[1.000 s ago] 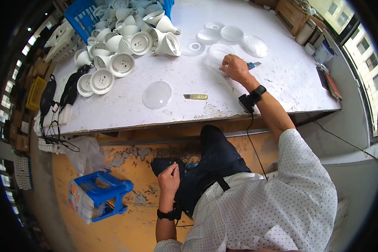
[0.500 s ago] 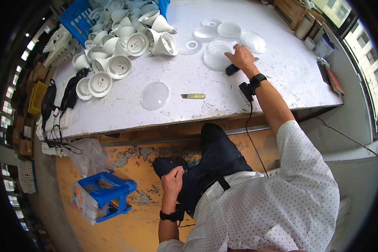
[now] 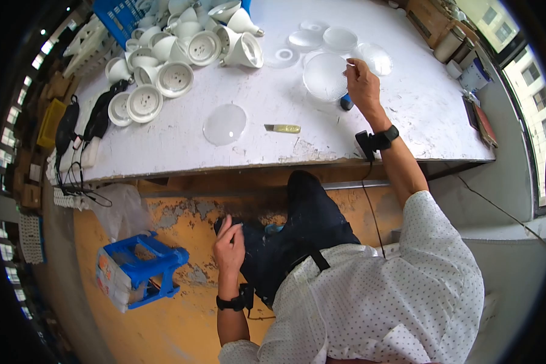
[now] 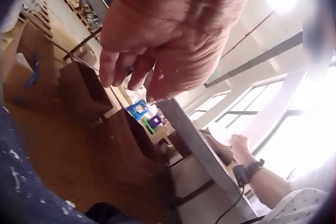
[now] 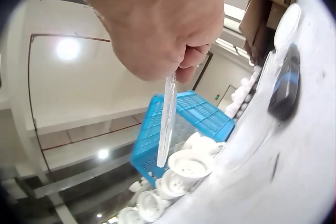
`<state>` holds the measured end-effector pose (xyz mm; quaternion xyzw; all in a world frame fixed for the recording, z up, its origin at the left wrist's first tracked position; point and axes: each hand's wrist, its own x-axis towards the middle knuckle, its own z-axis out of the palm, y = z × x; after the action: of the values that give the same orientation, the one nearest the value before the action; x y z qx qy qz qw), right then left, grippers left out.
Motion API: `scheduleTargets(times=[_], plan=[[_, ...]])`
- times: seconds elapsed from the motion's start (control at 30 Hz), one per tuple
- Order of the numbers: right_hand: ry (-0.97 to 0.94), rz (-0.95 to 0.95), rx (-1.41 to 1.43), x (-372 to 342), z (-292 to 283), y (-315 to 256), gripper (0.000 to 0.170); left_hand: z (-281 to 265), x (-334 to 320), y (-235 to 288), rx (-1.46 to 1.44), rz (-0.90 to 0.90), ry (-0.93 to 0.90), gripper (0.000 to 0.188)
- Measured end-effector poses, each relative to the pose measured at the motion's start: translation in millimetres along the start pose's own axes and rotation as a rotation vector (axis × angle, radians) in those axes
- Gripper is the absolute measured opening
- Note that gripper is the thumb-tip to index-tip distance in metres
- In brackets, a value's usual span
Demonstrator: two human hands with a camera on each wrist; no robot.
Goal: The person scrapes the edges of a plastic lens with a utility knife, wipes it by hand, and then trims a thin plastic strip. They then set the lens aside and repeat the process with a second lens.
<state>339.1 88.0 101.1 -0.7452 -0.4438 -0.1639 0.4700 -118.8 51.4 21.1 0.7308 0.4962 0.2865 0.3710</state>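
Note:
Over the back right of the table, my right hand pinches a clear round lamp cover by its right edge. In the right wrist view the cover appears edge-on, hanging from the fingers. A blue and black utility knife lies on the table close beneath that hand, partly hidden in the head view. More clear covers lie behind it. My left hand hovers above the lap, fingers loosely bent, holding nothing.
Several white lamp housings spill from a blue crate at the back left. A single clear cover and a yellow-handled knife lie nearer the front edge. A blue stool stands on the floor at left.
My right hand, earlier over the blue knife beside the covers, now pinches a cover by its edge and has lifted it. The left hand has shifted slightly left, its fingers less closed.

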Motion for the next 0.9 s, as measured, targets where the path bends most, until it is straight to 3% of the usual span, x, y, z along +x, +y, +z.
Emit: scheduleTargets(times=[0.03, 0.1, 0.17, 0.23, 0.3, 0.37, 0.4, 0.43, 0.5, 0.53, 0.77, 0.9], plan=[[-0.020, 0.006, 0.001, -12, -6, -15, 0.017, 0, 2, 5, 0.014, 0.036, -0.143, 0.035], [-0.097, 0.003, 0.132, -35, -15, -50, 0.020, 3, 11, 26, -0.131, -0.126, -0.361, 0.046], [-0.244, 0.053, 0.283, -70, -24, -89, 0.021, 19, 16, 68, -0.547, 0.021, -0.151, 0.044], [-0.481, 0.055, 0.362, -104, -32, -119, 0.022, 31, 21, 100, -0.955, -0.034, -0.054, 0.046], [-0.654, -0.097, 0.508, -139, -32, -127, 0.024, 37, 20, 89, -1.001, -0.003, -0.099, 0.046], [-0.884, -0.002, 0.628, -140, -33, -144, 0.026, 30, 17, 79, -1.063, -0.263, -0.215, 0.045], [-0.910, -0.064, 0.577, -133, -26, -133, 0.027, 30, 12, 73, -0.978, -0.217, -0.113, 0.037], [-0.754, -0.085, 0.457, -129, -12, -120, 0.027, 26, 9, 68, -0.975, -0.230, -0.105, 0.037], [-0.481, -0.394, 0.076, -100, 11, -102, 0.028, 15, 0, 60, -0.338, -0.072, 0.055, 0.028], [-0.493, -0.431, -0.053, -91, 23, -93, 0.028, 14, -2, 66, -0.245, 0.009, 0.160, 0.024], [-0.630, -0.504, -0.249, -86, 46, -83, 0.018, 12, -8, 73, -0.122, 0.198, 0.299, 0.024], [-0.672, -0.388, -0.281, -86, 41, -85, 0.015, 16, -8, 65, -0.084, 0.279, 0.337, 0.024]])
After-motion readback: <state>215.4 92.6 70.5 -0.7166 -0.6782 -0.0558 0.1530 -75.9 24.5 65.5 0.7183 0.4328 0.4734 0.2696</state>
